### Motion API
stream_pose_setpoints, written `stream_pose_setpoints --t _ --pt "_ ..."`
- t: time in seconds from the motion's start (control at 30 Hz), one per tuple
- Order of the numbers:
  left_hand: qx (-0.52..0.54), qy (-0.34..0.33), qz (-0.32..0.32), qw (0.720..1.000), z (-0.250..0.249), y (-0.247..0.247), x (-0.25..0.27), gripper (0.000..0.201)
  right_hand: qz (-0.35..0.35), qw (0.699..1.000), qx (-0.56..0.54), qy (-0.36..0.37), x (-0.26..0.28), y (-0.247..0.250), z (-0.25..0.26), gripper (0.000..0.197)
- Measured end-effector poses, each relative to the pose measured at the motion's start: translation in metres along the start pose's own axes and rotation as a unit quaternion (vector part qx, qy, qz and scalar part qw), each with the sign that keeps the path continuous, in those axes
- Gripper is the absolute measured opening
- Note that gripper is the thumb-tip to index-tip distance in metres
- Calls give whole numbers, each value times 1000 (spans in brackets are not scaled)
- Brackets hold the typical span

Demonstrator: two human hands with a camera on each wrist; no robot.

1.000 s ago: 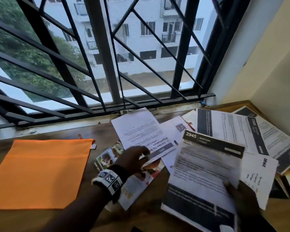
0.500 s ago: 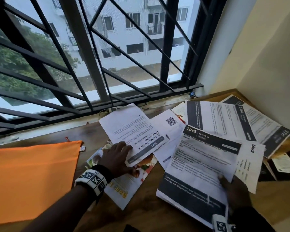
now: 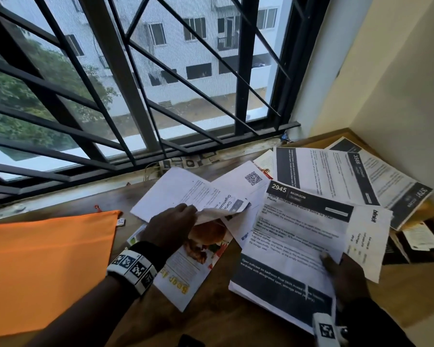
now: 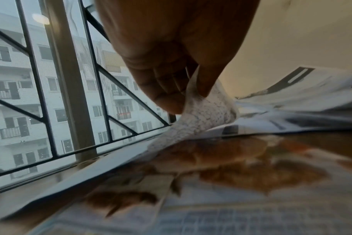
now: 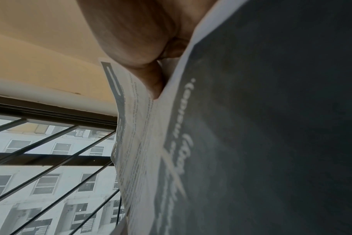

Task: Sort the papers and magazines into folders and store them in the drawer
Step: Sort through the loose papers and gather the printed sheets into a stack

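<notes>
Printed papers lie scattered on a wooden desk [image 3: 211,314] below a barred window. My left hand [image 3: 172,227] pinches the near edge of a white sheet [image 3: 183,194] and curls it up off a food magazine [image 3: 198,261]; the left wrist view shows the thumb and fingers [image 4: 169,101] on that lifted paper edge [image 4: 201,111]. My right hand [image 3: 343,274] grips a stack of sheets topped by the "2945 BEDROOM" page [image 3: 303,236]; in the right wrist view the thumb [image 5: 151,76] presses on that page [image 5: 251,143]. An orange folder [image 3: 43,266] lies flat at the left.
More printed sheets [image 3: 336,174] fan out at the back right toward the cream wall [image 3: 398,96]. A QR-code sheet [image 3: 251,181] lies in the middle. Dark booklets [image 3: 411,244] sit at the right edge. Black window bars [image 3: 135,96] stand behind the desk.
My left hand went from lying flat on the white sheet to pinching its near edge and lifting it, uncovering more of the food magazine. The right hand still holds its stack.
</notes>
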State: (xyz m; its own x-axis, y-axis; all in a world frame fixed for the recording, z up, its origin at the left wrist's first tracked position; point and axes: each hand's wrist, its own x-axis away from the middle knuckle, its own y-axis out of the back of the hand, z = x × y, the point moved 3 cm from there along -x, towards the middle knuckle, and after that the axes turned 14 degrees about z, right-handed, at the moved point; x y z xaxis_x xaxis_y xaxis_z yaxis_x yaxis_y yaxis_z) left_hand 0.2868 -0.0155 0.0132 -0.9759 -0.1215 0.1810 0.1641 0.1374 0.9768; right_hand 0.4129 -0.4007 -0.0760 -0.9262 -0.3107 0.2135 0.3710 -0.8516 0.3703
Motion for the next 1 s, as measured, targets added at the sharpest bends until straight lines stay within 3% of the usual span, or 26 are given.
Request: stream_pose_setpoints --t 0.2,0.33,0.37,0.47,0.5,0.6,0.67,0.77,1.0 --pt "27 1 1 1000 -53 33 6 21 -12 1000 -20 7 -2 -6 15 38" --pt "168 -7 6 986 -91 29 -19 22 2 998 -58 20 4 -16 18 34" --pt "230 -11 16 973 -102 24 -28 23 4 998 -59 23 4 -18 15 34" --pt "421 -27 100 901 -131 9 -51 36 3 997 -71 15 2 -20 10 32" --pt "411 -30 111 904 -135 5 -57 41 6 996 -83 9 1 -19 10 30" --pt "268 -7 117 956 -112 -15 -67 53 8 991 -131 -16 2 -17 11 25" --pt "182 28 133 974 -88 -29 -68 74 8 991 -134 -19 1 -17 9 26" --pt "145 63 126 979 -69 -42 -66 97 19 989 -142 -24 0 -17 5 28" --pt "179 122 62 974 -51 -50 -72 112 29 977 -208 -40 1 -19 14 13"
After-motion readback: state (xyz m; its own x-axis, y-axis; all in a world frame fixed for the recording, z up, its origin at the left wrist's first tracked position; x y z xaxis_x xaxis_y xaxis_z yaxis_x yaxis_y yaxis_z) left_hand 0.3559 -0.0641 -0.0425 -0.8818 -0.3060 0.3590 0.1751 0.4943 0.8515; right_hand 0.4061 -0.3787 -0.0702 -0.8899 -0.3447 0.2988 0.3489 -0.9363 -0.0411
